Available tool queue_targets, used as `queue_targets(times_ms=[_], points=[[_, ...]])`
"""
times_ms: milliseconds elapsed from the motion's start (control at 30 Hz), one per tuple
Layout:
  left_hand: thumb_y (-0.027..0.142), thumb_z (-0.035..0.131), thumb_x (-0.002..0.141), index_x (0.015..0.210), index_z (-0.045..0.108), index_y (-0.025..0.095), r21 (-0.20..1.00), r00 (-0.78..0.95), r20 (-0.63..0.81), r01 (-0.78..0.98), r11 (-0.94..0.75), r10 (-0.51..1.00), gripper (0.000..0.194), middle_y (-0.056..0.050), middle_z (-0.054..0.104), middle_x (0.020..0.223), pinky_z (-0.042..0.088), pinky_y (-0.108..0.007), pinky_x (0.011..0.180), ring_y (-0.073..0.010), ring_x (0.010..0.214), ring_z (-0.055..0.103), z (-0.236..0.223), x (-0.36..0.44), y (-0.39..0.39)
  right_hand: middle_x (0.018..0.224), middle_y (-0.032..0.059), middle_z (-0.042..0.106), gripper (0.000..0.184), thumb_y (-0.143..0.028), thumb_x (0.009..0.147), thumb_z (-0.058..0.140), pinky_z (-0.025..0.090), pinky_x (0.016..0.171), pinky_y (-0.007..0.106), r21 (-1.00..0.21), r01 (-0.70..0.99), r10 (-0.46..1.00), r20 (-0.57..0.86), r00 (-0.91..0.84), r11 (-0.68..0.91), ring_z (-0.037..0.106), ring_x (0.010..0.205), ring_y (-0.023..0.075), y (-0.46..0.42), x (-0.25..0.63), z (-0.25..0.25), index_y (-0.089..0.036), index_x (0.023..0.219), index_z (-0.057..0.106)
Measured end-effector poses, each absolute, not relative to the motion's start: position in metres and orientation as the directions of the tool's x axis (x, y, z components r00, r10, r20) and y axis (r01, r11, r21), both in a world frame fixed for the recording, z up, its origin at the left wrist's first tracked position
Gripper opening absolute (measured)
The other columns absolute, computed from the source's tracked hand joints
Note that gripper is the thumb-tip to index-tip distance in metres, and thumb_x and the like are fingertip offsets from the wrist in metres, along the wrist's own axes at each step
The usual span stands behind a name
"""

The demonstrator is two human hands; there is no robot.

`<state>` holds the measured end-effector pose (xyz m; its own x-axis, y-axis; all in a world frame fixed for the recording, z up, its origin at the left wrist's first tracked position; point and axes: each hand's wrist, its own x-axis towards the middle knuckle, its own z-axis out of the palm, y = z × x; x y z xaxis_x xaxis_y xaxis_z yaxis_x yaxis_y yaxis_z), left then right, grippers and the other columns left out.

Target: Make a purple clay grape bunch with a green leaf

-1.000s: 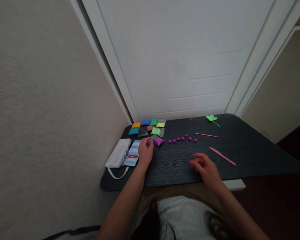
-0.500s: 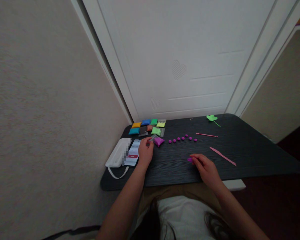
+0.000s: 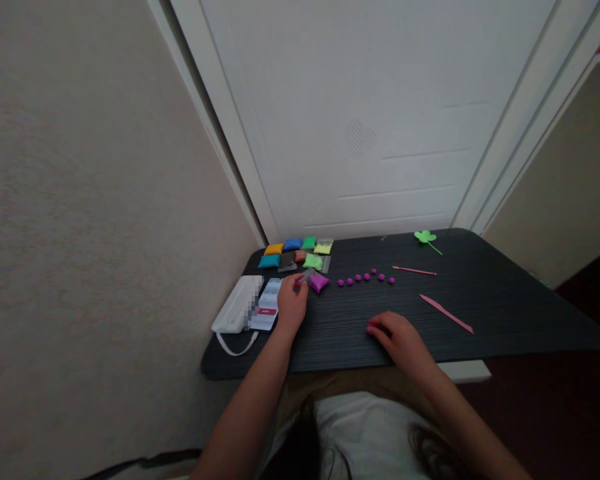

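My left hand (image 3: 293, 303) pinches the clear end of a plastic packet of purple clay (image 3: 319, 283) that rests on the dark table (image 3: 330, 333). Closer to me, my right hand (image 3: 397, 337) is closed at the fingertips, low over the tabletop. A bit of purple clay (image 3: 371, 327) shows between those fingers, mostly hidden. Beyond it, several small purple clay balls (image 3: 359, 278) lie in a bent row. Two pink modelling tools, a thin one (image 3: 414, 270) and a wider blade (image 3: 446, 314), lie to the right.
More clay packets (image 3: 273, 249) in several colours sit at the back left. Left of my hand are a white case (image 3: 239, 305) with a strap (image 3: 237, 353) and a printed leaflet (image 3: 267, 308). A green clay flower (image 3: 425, 237) lies far right. A white door (image 3: 360, 80) rises behind the table.
My right hand has shifted a little left and towards me, and its fingers now cover more of the purple clay. My left hand stays on the packet.
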<state>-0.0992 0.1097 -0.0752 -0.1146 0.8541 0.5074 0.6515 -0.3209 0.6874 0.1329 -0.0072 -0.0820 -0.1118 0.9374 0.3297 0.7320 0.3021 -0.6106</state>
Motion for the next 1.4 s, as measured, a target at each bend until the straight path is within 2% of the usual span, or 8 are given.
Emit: queue_targets(times_ms=[167,500,600,733,900,1100,1267,1400], points=[[0.025,0.047,0.077,0.094,0.057,0.018,0.683,-0.104,0.509,0.652,-0.328,0.854,0.022,-0.006,0.058,0.094,0.046,-0.031,0.071,-0.0161,0.079,0.055,-0.0749,-0.0994,0.1094,0.088,0.0044,0.064,0.017,-0.031,0.081,0.050,0.039,0.077,0.034,-0.543,0.758,0.915,0.363,-0.176,0.361,0.055,0.084,0.0191,-0.0081,0.1317,-0.0814,-0.022,0.089,0.062],[0.025,0.046,0.076,0.092,0.057,0.018,0.679,-0.100,0.509,0.657,-0.328,0.855,0.020,-0.006,0.058,0.094,0.046,-0.033,0.072,-0.0168,0.079,0.055,-0.0754,-0.0996,0.1099,0.086,0.0042,0.063,0.020,-0.038,0.076,0.056,0.037,0.072,0.033,-0.484,0.766,0.897,0.346,-0.276,0.423,0.054,0.082,0.0197,-0.0083,0.1316,-0.0762,-0.024,0.089,0.063],[0.025,0.046,0.076,0.092,0.057,0.019,0.678,-0.096,0.509,0.657,-0.330,0.855,0.020,-0.006,0.058,0.094,0.046,-0.033,0.072,-0.0171,0.079,0.056,-0.0746,-0.0996,0.1093,0.084,0.0041,0.063,0.019,-0.038,0.077,0.054,0.038,0.072,0.033,-0.510,0.757,0.904,0.339,-0.260,0.409,0.054,0.081,0.0193,-0.0088,0.1310,-0.0759,-0.023,0.084,0.062],[0.026,0.046,0.077,0.092,0.057,0.019,0.676,-0.091,0.511,0.657,-0.335,0.855,0.020,-0.006,0.058,0.094,0.046,-0.033,0.073,-0.0167,0.080,0.055,-0.0737,-0.0995,0.1085,0.075,0.0022,0.062,0.021,-0.040,0.079,0.050,0.040,0.067,0.030,-0.616,0.739,0.953,0.279,-0.119,0.273,0.055,0.072,0.0175,-0.0103,0.1312,-0.0776,-0.021,0.078,0.059],[0.026,0.046,0.077,0.091,0.057,0.019,0.675,-0.098,0.514,0.660,-0.331,0.852,0.019,-0.006,0.058,0.092,0.045,-0.033,0.074,-0.0170,0.080,0.055,-0.0742,-0.0990,0.1087,0.082,0.0027,0.063,0.025,-0.034,0.080,0.048,0.044,0.066,0.029,-0.739,0.643,0.967,0.254,-0.011,0.202,0.057,0.072,0.0166,-0.0119,0.1337,-0.0815,-0.022,0.100,0.052],[0.025,0.046,0.076,0.090,0.057,0.018,0.676,-0.102,0.513,0.661,-0.328,0.853,0.019,-0.006,0.058,0.093,0.045,-0.033,0.074,-0.0173,0.080,0.055,-0.0749,-0.0986,0.1094,0.092,0.0045,0.064,0.021,-0.034,0.082,0.045,0.044,0.078,0.033,-0.755,0.585,0.943,0.327,-0.057,0.297,0.058,0.086,0.0188,-0.0130,0.1353,-0.0792,-0.023,0.092,0.060],[0.025,0.046,0.076,0.090,0.058,0.019,0.676,-0.096,0.510,0.660,-0.329,0.855,0.019,-0.006,0.059,0.092,0.045,-0.033,0.074,-0.0168,0.079,0.056,-0.0749,-0.0987,0.1092,0.089,0.0047,0.063,0.024,-0.034,0.078,0.052,0.046,0.075,0.032,-0.747,0.592,0.942,0.331,-0.062,0.302,0.058,0.082,0.0186,-0.0125,0.1353,-0.0791,-0.023,0.099,0.058],[0.025,0.046,0.077,0.090,0.057,0.018,0.677,-0.095,0.508,0.659,-0.328,0.856,0.019,-0.006,0.058,0.093,0.045,-0.033,0.073,-0.0167,0.079,0.056,-0.0751,-0.0988,0.1089,0.094,0.0055,0.062,0.025,-0.031,0.080,0.049,0.044,0.079,0.033,-0.750,0.593,0.943,0.329,-0.049,0.293,0.057,0.087,0.0190,-0.0111,0.1358,-0.0815,-0.022,0.102,0.057]])
